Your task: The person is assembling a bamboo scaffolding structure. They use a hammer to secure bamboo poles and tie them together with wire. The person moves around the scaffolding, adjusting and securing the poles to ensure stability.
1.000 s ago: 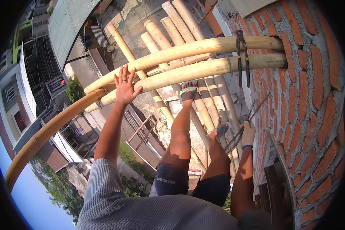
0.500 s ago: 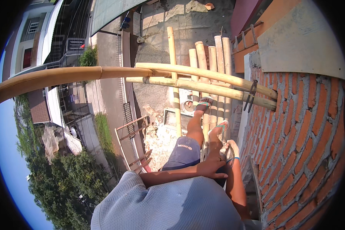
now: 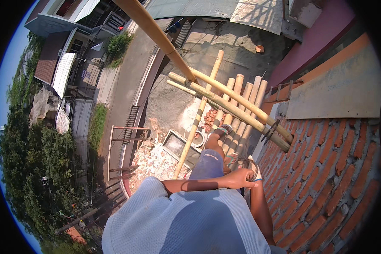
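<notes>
My left hand (image 3: 240,179) reaches across my body, closed, its fingertips against my right hand. What it pinches is too small to make out. My right hand (image 3: 257,172), with a blue band at the wrist, is mostly hidden behind it. A thin dark strand (image 3: 246,161) loops beside both hands; I cannot tell which hand holds it. Below them, my sandalled feet are on a row of bamboo poles (image 3: 244,111). Ahead, two bamboo poles (image 3: 241,109) run crosswise to the wall, bound near it by a dark tie (image 3: 270,130).
A brick wall (image 3: 321,182) with rough mortar rises at my right. A thick bamboo pole (image 3: 152,31) slants across the upper left. Far below lie rubble (image 3: 150,163), a mortar trough (image 3: 176,145), a bucket (image 3: 197,137) and a metal frame (image 3: 114,148). A road runs at left.
My view has turned, so the poles and wall appear tilted. My left hand has gone from fingers spread to closed, and has moved up against my right hand.
</notes>
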Motion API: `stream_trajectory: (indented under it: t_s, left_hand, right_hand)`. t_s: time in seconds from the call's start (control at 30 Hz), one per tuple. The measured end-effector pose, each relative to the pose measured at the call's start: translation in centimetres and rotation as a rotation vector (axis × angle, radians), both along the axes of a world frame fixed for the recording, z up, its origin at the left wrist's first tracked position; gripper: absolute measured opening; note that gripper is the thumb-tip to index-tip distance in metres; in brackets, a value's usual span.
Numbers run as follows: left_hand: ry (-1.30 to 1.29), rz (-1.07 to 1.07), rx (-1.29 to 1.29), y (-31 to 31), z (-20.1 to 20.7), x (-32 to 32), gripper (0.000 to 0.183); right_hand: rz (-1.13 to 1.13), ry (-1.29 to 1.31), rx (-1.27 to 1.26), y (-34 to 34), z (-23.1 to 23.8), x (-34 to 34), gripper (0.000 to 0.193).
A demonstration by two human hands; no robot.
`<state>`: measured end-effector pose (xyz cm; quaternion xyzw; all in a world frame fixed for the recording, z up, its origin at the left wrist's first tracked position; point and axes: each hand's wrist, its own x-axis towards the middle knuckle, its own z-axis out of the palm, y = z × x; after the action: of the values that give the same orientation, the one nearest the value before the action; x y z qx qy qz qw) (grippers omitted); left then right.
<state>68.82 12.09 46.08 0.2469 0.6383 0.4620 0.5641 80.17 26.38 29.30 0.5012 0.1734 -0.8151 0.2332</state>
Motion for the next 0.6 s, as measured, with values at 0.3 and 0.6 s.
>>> stream_trajectory:
  t_s: [0.3, 0.6]
  left_hand:
    - [-0.439, 0.604, 0.022, 0.3, -1.9, -2.0, 0.04]
    - [-0.627, 0.635, 0.104, 3.0, 1.4, -2.4, 0.027]
  right_hand:
    - [0.535, 0.599, 1.198, 1.6, 19.8, -4.0, 0.032]
    - [0.296, 0.442, 1.39, -0.5, 24.0, -4.5, 0.025]
